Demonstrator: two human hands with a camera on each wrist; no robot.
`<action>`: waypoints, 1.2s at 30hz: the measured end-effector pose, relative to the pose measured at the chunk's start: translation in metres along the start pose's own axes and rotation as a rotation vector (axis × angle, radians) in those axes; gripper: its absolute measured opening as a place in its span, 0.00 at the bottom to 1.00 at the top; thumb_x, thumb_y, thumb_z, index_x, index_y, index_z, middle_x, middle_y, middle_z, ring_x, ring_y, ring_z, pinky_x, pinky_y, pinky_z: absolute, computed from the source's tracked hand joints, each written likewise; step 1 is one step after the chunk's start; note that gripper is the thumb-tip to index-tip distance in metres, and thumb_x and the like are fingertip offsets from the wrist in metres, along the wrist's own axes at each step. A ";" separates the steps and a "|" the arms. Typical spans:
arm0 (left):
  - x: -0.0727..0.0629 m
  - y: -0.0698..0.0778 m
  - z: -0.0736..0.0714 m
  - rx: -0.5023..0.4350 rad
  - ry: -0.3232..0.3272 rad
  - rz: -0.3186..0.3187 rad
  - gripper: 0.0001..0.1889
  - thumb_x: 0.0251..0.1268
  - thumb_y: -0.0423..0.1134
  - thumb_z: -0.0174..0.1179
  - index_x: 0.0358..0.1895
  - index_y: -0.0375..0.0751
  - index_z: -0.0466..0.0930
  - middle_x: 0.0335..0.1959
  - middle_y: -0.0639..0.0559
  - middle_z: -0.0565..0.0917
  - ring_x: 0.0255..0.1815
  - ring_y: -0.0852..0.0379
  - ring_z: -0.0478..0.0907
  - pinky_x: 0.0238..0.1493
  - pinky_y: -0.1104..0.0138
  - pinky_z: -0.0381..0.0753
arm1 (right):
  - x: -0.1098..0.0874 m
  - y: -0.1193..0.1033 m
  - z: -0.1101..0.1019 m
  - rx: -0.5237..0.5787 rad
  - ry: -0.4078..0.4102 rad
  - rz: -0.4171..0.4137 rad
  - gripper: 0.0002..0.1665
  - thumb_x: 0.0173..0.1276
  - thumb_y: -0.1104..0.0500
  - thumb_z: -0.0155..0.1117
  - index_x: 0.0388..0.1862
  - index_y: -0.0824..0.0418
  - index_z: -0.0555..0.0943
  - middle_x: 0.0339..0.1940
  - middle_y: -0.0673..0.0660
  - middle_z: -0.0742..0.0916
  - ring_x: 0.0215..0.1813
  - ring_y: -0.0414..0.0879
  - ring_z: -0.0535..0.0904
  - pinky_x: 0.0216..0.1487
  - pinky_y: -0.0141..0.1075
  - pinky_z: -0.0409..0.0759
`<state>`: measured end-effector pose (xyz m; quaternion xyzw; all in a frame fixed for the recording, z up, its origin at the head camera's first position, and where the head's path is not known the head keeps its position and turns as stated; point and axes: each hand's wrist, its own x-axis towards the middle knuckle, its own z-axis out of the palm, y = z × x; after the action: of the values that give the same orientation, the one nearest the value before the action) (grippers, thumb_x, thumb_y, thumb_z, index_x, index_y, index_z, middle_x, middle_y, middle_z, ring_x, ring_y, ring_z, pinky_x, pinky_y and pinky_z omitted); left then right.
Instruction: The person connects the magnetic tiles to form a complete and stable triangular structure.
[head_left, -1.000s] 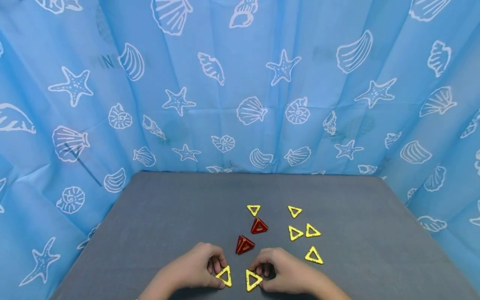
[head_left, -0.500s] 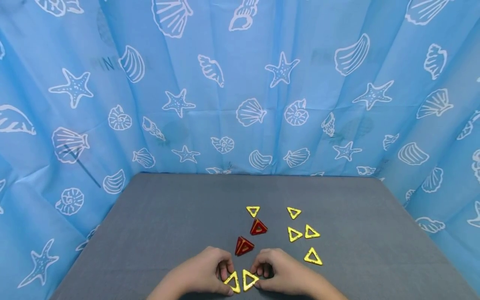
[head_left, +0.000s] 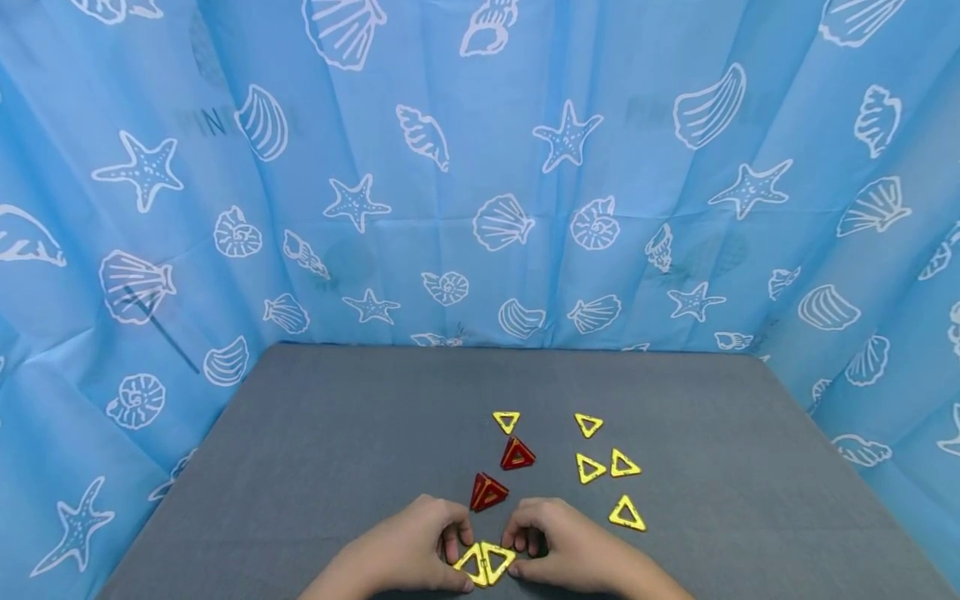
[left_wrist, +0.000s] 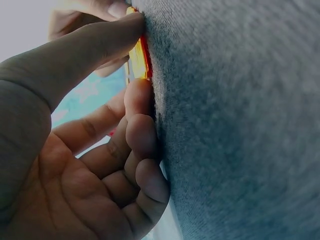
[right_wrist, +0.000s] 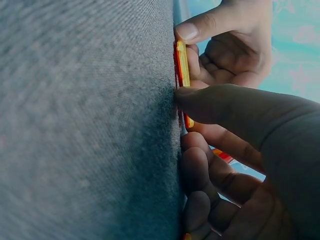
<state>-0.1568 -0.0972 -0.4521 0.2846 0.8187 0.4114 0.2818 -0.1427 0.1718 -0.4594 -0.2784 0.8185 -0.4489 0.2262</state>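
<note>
Two hands at the near edge of a grey surface [head_left: 337,433]. The left hand [head_left: 405,554] pinches one yellow triangle [head_left: 472,564]; the right hand [head_left: 573,550] pinches another triangle [head_left: 498,560], edges touching. Two red pyramids [head_left: 487,492] sit just beyond.

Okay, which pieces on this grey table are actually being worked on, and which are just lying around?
In hand:
left yellow triangle frame, pinched by the left hand
right yellow triangle frame, pinched by the right hand

Lying about:
two red pyramids
five loose yellow triangles
</note>
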 end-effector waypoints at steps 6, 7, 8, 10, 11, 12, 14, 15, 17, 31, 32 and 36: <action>0.000 0.001 0.003 0.011 0.005 -0.024 0.16 0.55 0.40 0.81 0.43 0.52 0.84 0.24 0.58 0.81 0.22 0.64 0.76 0.26 0.71 0.75 | 0.000 0.001 0.000 0.020 0.013 -0.028 0.04 0.70 0.57 0.76 0.40 0.53 0.87 0.35 0.45 0.86 0.34 0.32 0.81 0.37 0.29 0.82; 0.000 0.001 0.004 0.007 0.003 -0.027 0.16 0.55 0.40 0.81 0.44 0.52 0.84 0.24 0.58 0.82 0.22 0.64 0.76 0.26 0.70 0.75 | 0.000 0.001 0.001 0.027 0.018 -0.037 0.04 0.70 0.58 0.76 0.41 0.53 0.87 0.35 0.45 0.86 0.34 0.32 0.81 0.37 0.29 0.82; 0.000 0.000 0.004 0.001 0.000 -0.028 0.16 0.56 0.40 0.81 0.44 0.52 0.84 0.24 0.58 0.82 0.22 0.63 0.77 0.26 0.70 0.75 | 0.000 0.001 0.001 0.033 0.023 -0.044 0.04 0.71 0.58 0.76 0.41 0.54 0.87 0.35 0.45 0.87 0.33 0.32 0.82 0.37 0.30 0.83; 0.000 -0.001 0.006 -0.018 -0.008 -0.029 0.16 0.58 0.41 0.80 0.46 0.53 0.84 0.25 0.58 0.82 0.23 0.63 0.78 0.27 0.70 0.76 | 0.000 0.001 0.002 0.043 0.031 -0.057 0.04 0.71 0.58 0.75 0.42 0.55 0.88 0.35 0.44 0.87 0.33 0.32 0.82 0.36 0.30 0.83; 0.000 -0.001 0.006 -0.032 -0.013 -0.031 0.16 0.58 0.41 0.80 0.48 0.53 0.84 0.25 0.58 0.82 0.24 0.63 0.78 0.27 0.70 0.76 | -0.001 0.001 0.002 0.050 0.034 -0.060 0.04 0.71 0.59 0.75 0.43 0.55 0.88 0.36 0.44 0.88 0.33 0.32 0.82 0.36 0.30 0.83; 0.000 -0.002 0.007 -0.052 -0.020 -0.029 0.17 0.59 0.41 0.79 0.49 0.52 0.85 0.26 0.58 0.82 0.24 0.62 0.78 0.27 0.70 0.77 | -0.001 0.000 0.002 0.054 0.039 -0.065 0.04 0.71 0.59 0.74 0.43 0.55 0.88 0.36 0.44 0.88 0.32 0.32 0.82 0.36 0.30 0.83; -0.001 -0.003 0.007 -0.090 -0.039 -0.022 0.16 0.62 0.41 0.78 0.51 0.51 0.85 0.27 0.57 0.83 0.25 0.62 0.79 0.28 0.70 0.77 | -0.001 0.000 0.003 0.053 0.054 -0.083 0.05 0.71 0.60 0.74 0.45 0.56 0.88 0.36 0.45 0.88 0.32 0.31 0.82 0.35 0.30 0.83; -0.001 -0.003 0.007 -0.107 -0.048 -0.017 0.16 0.63 0.41 0.77 0.52 0.51 0.85 0.27 0.57 0.84 0.26 0.63 0.79 0.28 0.71 0.78 | -0.001 0.000 0.003 0.049 0.062 -0.096 0.05 0.72 0.61 0.74 0.45 0.56 0.88 0.36 0.45 0.88 0.33 0.31 0.81 0.35 0.30 0.83; -0.001 -0.002 0.008 -0.121 -0.060 -0.004 0.14 0.66 0.41 0.74 0.53 0.50 0.85 0.27 0.57 0.84 0.26 0.63 0.80 0.28 0.71 0.78 | -0.002 -0.001 0.003 0.040 0.080 -0.127 0.06 0.72 0.62 0.73 0.46 0.56 0.87 0.37 0.48 0.87 0.33 0.31 0.81 0.35 0.30 0.83; 0.005 0.002 0.005 0.025 -0.019 0.072 0.06 0.68 0.36 0.72 0.38 0.51 0.85 0.30 0.64 0.81 0.26 0.69 0.77 0.30 0.72 0.79 | -0.001 -0.004 0.007 0.079 0.063 -0.272 0.07 0.74 0.63 0.71 0.49 0.58 0.87 0.40 0.59 0.90 0.37 0.29 0.82 0.39 0.31 0.85; 0.005 0.002 0.004 0.027 -0.017 0.079 0.06 0.68 0.37 0.73 0.38 0.51 0.85 0.30 0.65 0.81 0.26 0.69 0.76 0.30 0.72 0.79 | -0.001 -0.004 0.008 0.079 0.060 -0.282 0.08 0.74 0.64 0.70 0.50 0.59 0.87 0.40 0.59 0.90 0.38 0.29 0.82 0.40 0.32 0.85; 0.006 0.002 0.005 0.018 -0.017 0.099 0.05 0.69 0.35 0.72 0.38 0.50 0.85 0.30 0.65 0.81 0.25 0.69 0.76 0.28 0.72 0.79 | -0.001 -0.003 0.009 0.084 0.051 -0.300 0.09 0.73 0.67 0.70 0.50 0.60 0.87 0.41 0.60 0.90 0.38 0.29 0.82 0.40 0.32 0.86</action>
<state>-0.1569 -0.0898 -0.4540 0.3308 0.8048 0.4150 0.2657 -0.1356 0.1659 -0.4609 -0.3764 0.7536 -0.5184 0.1471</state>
